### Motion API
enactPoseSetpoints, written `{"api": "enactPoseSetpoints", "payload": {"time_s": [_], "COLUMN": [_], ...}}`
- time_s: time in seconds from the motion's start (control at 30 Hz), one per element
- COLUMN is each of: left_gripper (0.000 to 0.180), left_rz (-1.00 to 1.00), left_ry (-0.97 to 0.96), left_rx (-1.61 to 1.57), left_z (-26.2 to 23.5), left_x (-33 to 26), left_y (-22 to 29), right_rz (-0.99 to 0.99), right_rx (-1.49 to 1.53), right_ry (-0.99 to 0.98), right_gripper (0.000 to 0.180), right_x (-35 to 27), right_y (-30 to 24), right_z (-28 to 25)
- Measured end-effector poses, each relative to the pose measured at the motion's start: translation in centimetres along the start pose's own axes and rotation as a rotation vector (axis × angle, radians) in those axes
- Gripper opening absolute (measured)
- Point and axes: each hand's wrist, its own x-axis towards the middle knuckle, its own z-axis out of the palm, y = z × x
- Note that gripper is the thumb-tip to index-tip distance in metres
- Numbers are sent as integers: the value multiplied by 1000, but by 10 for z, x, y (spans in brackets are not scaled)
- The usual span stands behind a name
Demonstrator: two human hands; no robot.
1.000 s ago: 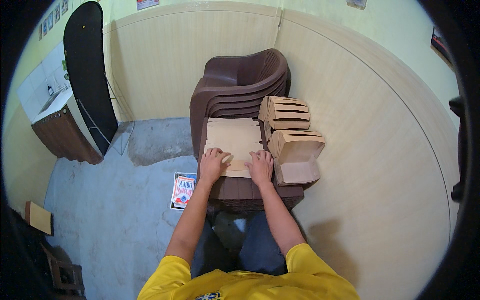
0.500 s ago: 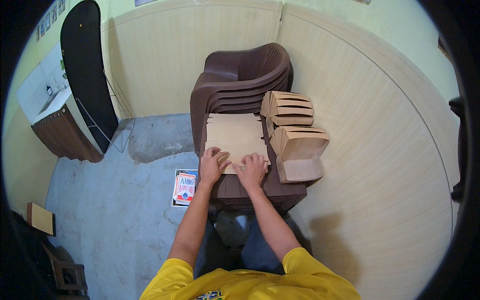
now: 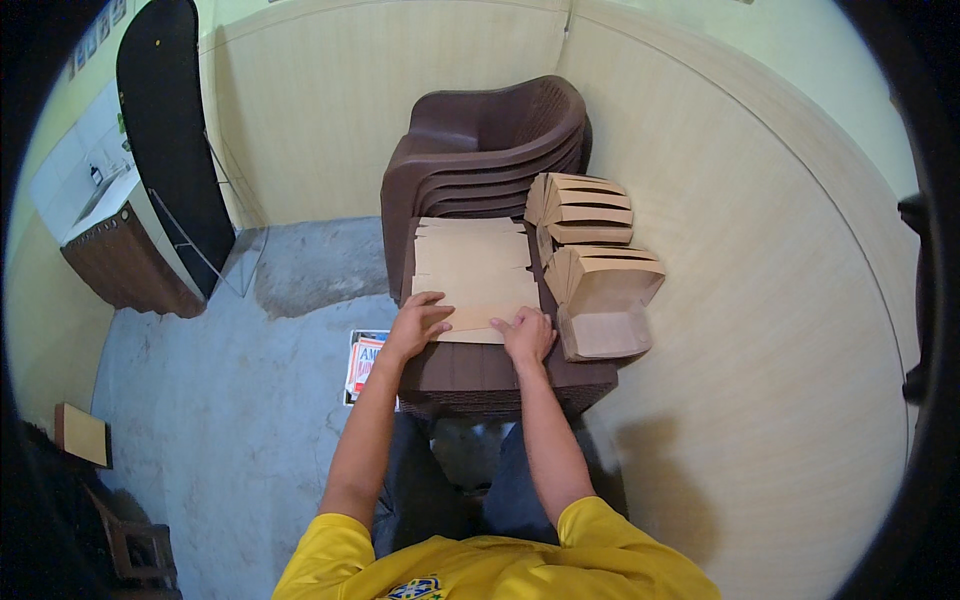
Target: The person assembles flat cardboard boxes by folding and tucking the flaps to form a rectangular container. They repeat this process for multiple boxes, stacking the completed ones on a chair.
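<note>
Person wears a yellow short-sleeved shirt (image 3: pixel 470 565) with a small crest on the chest, dark trousers (image 3: pixel 420 490); forearms bare.

Folded boxes (image 3: pixel 598 290) right of flat sheets (image 3: pixel 470 270)

Both forearms are reaching forward from the lower edge, nearly parallel. The left hand (image 3: pixel 418 322) is lying palm down, fingers spread. The right hand (image 3: pixel 527 334) is pressing flat just beside it, fingers curled slightly.

Folded boxes (image 3: pixel 600 280) crowd the right of the desk (image 3: pixel 480 375). Stacked chairs (image 3: pixel 480 150) block the far side. The left edge stays open.
</note>
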Motion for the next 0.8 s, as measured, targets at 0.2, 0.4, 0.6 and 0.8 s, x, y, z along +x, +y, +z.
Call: {"api": "enactPoseSetpoints", "payload": {"time_s": [0.2,0.4,0.6,0.8], "left_gripper": [36,36,11,42], "left_rz": [14,12,-162,-151], "left_ry": [-43,-6,-57,101], "left_rx": [-1,80,-42,327], "left_z": [1,-2,-34,-17], "left_x": [-3,-35,-43,12], "left_y": [-1,19,37,35], "right_rz": [-54,-169,-368,-656], "right_rx": [127,53,16,24], "right_ry": [100,80,128,-34], "right_gripper": [50,33,20,33], "right_x": [17,-2,10,110], "right_y": [35,22,-2,-34], "right_z": [-1,-13,-26,13]}}
